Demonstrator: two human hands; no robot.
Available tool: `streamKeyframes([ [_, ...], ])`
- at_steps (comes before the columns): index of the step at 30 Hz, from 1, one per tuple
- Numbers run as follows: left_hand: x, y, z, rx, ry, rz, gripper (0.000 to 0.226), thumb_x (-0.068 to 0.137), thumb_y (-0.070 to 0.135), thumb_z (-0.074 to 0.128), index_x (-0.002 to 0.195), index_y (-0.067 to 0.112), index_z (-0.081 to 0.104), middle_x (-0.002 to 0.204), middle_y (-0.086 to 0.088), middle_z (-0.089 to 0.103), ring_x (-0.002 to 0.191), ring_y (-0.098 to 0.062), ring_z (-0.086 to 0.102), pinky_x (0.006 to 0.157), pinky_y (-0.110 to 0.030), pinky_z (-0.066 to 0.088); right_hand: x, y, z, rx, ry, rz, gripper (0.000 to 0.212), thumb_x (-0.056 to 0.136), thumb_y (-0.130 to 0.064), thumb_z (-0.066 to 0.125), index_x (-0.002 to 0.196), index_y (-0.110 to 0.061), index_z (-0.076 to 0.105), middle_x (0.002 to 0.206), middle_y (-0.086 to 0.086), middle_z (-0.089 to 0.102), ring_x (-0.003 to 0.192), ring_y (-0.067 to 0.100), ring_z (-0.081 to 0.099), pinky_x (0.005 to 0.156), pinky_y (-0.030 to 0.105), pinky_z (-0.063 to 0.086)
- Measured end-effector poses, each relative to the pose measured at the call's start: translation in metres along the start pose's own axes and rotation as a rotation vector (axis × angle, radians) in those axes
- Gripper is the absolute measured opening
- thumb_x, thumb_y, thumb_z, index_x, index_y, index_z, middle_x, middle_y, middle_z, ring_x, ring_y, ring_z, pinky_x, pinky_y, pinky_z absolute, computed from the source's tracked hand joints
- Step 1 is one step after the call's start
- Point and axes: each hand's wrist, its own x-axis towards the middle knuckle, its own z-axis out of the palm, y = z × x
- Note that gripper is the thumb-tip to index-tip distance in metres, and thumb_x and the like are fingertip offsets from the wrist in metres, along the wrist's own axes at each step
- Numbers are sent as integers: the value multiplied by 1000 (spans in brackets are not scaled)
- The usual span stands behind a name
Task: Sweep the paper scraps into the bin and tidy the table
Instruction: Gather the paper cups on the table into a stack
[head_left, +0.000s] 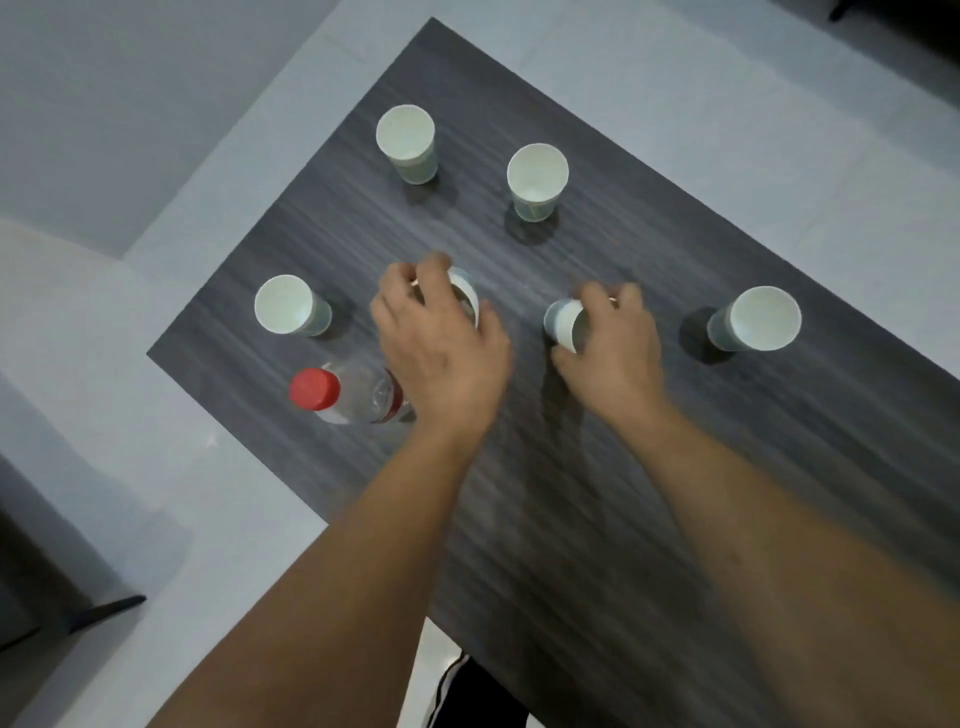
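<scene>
Reaching over the dark wood-grain table (675, 467) with both arms, I have a paper cup in each hand. My left hand (441, 343) curls its fingers around a cup (464, 293) that tips toward the right, its white rim showing just past my knuckles. My right hand (613, 348) wraps around another cup (566, 325) that is tipped toward the left, its open mouth facing my other hand; the two cups are near each other but apart. Four more cups stand upright around them: one at the far left (290, 306), one at the far right (761, 319), and two farther back, a back-left cup (407, 143) and a back-right cup (537, 179). All four look white inside with pale greenish walls. A clear plastic bottle (358, 397) with a red cap (314, 388) stands just beside my left wrist, near the table's left edge. I see no paper scraps on the tabletop and no bin in view. Pale floor tiles (130, 338) surround the table, and a bit of dark clothing with white stripes (467, 691) shows at the bottom edge between my forearms.
</scene>
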Motion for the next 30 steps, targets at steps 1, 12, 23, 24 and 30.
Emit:
streamKeyframes([
  [1,8,-3,6,53,-56,-10,48,76,29,69,119,17,52,126,-10,48,109,-29,45,87,-38,44,-3,1,-5,27,17,44,55,71,-26,76,121,-20,55,118,10,47,98,33,54,74,30,37],
  [12,-3,-2,47,159,-432,34,45,77,18,64,119,21,50,129,-8,41,111,-33,37,73,-37,36,-17,88,-77,-42,389,439,56,72,-22,76,124,-17,56,121,16,50,103,36,53,82,36,43],
  [23,-60,0,29,182,-856,234,71,66,19,73,127,17,37,127,-8,34,109,-34,42,92,-37,40,-24,68,-54,74,-240,378,51,63,-30,83,107,-22,57,107,6,53,95,31,58,72,26,40],
  [24,-67,-1,22,158,-876,190,72,65,18,74,126,16,36,126,-7,36,109,-32,43,92,-36,40,-37,57,-55,198,-267,424,53,61,-31,85,107,-24,60,107,4,59,95,26,60,72,26,42],
  [30,-95,-12,-40,35,-795,174,62,62,30,77,116,21,49,111,0,61,99,-24,54,82,-31,39,-120,6,-103,739,48,455,53,52,-30,83,100,-36,61,102,-11,65,90,5,63,70,27,54],
])
